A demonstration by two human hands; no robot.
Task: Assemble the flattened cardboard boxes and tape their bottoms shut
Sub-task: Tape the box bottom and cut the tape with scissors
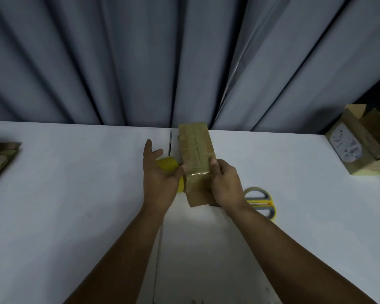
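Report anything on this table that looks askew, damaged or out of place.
Nothing is spilled or broken. The tape folded over the near end of the cardboard box held by the right hand looks crinkled rather than flat. The scissors lie partly hidden by the right forearm, close to the work.

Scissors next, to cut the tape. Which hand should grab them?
Probably right. The scissors lie just beside the right hand and its wrist, while the left hand is on the tape roll across the box.
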